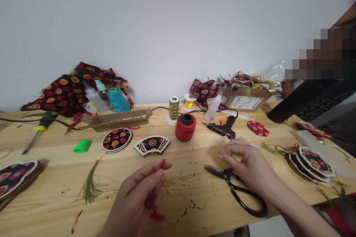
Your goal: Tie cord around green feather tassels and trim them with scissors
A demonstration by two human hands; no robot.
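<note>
My left hand (144, 189) pinches a red thread (162, 163) between thumb and forefinger; its frayed end sticks up, and more red shows below the palm. To the right, my right hand (244, 161) hovers beside the black scissors (232, 181), its thumb and fingertips close together; whether anything is between them is too small to tell. The scissors lie on the table, blades pointing left. A red thread spool (185, 127) stands beyond both hands. Left of it lies a fan-shaped ornament (152, 144) with patterned cloth in a pale frame.
A black glue gun (224, 127) lies behind my right hand. Stacked ornaments (314, 163) are at right, a round ornament (116, 139) with green tassel at left. Bottles, spools, cloth (61, 90) and a cardboard box (247, 100) line the wall. A person's partly blurred arm is at upper right.
</note>
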